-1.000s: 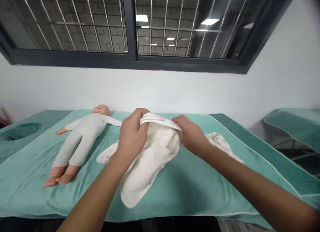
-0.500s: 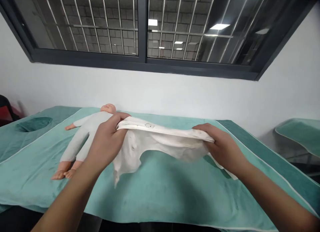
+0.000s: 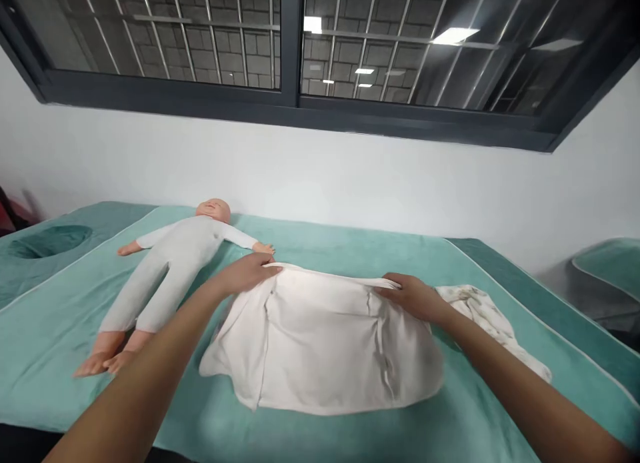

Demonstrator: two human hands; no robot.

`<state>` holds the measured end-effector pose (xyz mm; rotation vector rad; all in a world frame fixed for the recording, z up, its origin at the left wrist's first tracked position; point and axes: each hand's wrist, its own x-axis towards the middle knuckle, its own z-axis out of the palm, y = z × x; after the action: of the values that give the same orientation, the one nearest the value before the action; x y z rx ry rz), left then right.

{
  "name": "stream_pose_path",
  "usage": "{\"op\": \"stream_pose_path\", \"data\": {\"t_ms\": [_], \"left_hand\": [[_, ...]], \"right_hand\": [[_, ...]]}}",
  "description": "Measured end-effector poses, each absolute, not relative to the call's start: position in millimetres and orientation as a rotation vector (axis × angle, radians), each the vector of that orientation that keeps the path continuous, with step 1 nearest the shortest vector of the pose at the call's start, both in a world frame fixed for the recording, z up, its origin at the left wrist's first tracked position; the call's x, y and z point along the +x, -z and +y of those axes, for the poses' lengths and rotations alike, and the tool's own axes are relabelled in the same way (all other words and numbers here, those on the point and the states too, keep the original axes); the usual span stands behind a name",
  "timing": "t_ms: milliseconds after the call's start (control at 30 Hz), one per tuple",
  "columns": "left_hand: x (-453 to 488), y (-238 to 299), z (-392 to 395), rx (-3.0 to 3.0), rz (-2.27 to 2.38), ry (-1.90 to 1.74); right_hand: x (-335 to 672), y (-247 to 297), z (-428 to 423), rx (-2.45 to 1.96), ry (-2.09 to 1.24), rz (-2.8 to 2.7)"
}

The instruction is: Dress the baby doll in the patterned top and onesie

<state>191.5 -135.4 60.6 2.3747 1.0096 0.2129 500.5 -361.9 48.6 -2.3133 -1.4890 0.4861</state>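
Observation:
A white baby garment (image 3: 325, 343) spreads over the green cover in front of me, its seams showing and its far edge pulled fairly straight. At that edge's left end, my left hand (image 3: 250, 271) is closed, pinching the cloth. My right hand (image 3: 407, 295) grips the same edge further right. Beyond my left forearm lies a baby doll (image 3: 185, 243) on its back in a pale suit, one of its hands close by my left fingers. Beside my right wrist rests a crumpled white cloth with a faint print (image 3: 490, 320), partly behind my forearm.
A green velvety cover (image 3: 340, 233) with white piping lies over the bed, with a round hollow (image 3: 55, 240) at the far left. Behind it rise a white wall (image 3: 320, 176) and a dark-framed window (image 3: 290, 106). Another green-covered surface (image 3: 610, 266) stands at the right.
The garment was held up bunched; now it has come down and spreads open over the cover. Both hands have lowered with it. More of the printed cloth and the doll's arm show.

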Motion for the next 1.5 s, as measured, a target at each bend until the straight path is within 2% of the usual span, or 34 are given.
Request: {"op": "stream_pose_path", "data": {"t_ms": [167,300,433,500,600,700,767,833,900,967,1100,1267,1500], "left_hand": [[259.7,-0.5,-99.8,2.391,1.349,-0.210],[260.9,28.0,-104.1,2.367,1.357,-0.257],[209.3,18.0,-105.2,2.301,1.285,-0.271],[181.8,7.5,-101.3,2.257,1.207,-0.168],[158.1,-2.7,-94.0,2.283,1.241,-0.048],[157.6,-5.6,-90.4,2.338,1.511,-0.195],[164.6,-5.0,-94.4,2.353,1.664,-0.325],[174.3,-1.8,-105.9,2.462,1.703,-0.433],[185.9,4.7,-124.7,2.645,1.574,-0.509],[199.5,14.4,-148.3,2.790,1.310,-0.542],[226.7,39.6,-192.2,2.833,0.875,-0.494],[228.5,69.5,-211.2,2.796,0.819,-0.399],[168.2,69.8,-228.4,2.772,0.694,-0.493]], "right_hand": [[508.9,-7.6,-284.2,-2.633,-0.129,-1.364],[512.2,19.3,-271.5,-2.598,-0.139,-1.373],[545.8,23.1,-314.2,-2.427,-0.338,-1.464],[567.5,20.7,-340.3,-2.372,-0.464,-1.457],[589.9,17.3,-364.1,-2.370,-0.472,-1.430],[594.8,14.9,-366.7,-2.390,-0.275,-1.357],[588.3,15.3,-363.8,-2.458,0.011,-1.326],[573.1,18.7,-361.6,-2.484,0.370,-1.387],[548.8,24.6,-360.3,-2.393,0.593,-1.541],[516.9,31.7,-358.0,-2.241,0.568,-1.719],[451.9,46.7,-346.0,-2.040,0.315,-1.915],[418.0,63.6,-338.8,-1.984,0.088,-2.040],[418.7,56.2,-387.9,-1.916,0.181,-2.036]]}}
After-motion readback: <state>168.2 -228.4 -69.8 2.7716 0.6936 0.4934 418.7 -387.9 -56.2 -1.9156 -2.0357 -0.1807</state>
